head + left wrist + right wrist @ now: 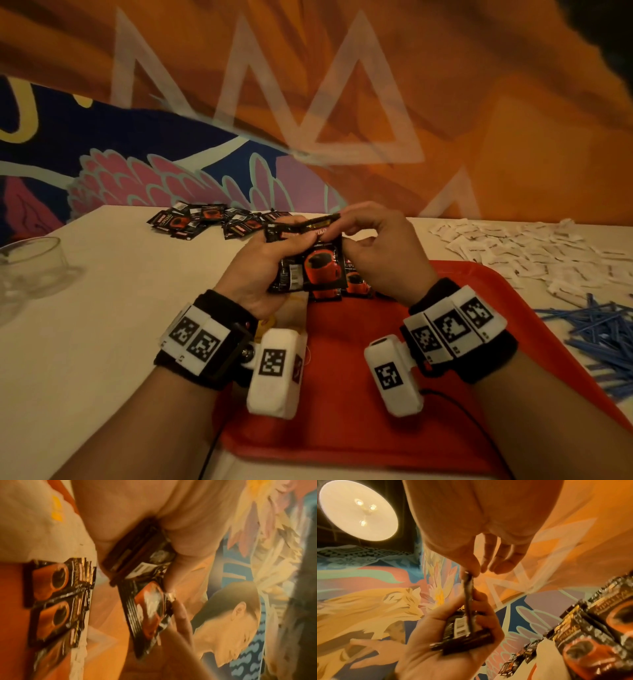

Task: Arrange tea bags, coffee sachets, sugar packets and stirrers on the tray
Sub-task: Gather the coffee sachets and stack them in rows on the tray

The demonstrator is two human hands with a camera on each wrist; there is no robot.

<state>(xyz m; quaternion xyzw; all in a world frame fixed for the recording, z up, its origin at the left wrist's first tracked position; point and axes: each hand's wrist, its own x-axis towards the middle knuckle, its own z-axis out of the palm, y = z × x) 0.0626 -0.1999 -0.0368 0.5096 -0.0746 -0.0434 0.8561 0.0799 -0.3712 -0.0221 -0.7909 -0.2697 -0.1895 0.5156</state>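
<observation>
Black coffee sachets sit between left-hand fingers; right fingers pinch one.

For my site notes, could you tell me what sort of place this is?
Probably a café or hotel lounge: a painted mural wall, a round ceiling lamp, and a table stocked with coffee sachets and sugar packets.

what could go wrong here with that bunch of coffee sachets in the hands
1. The left hand grips a stack of coffee sachets while the right hand pinches one at its top edge; the others might slide out and scatter.
2. A dropped sachet could knock the sachets already laid in a row on the red tray out of line.
</observation>
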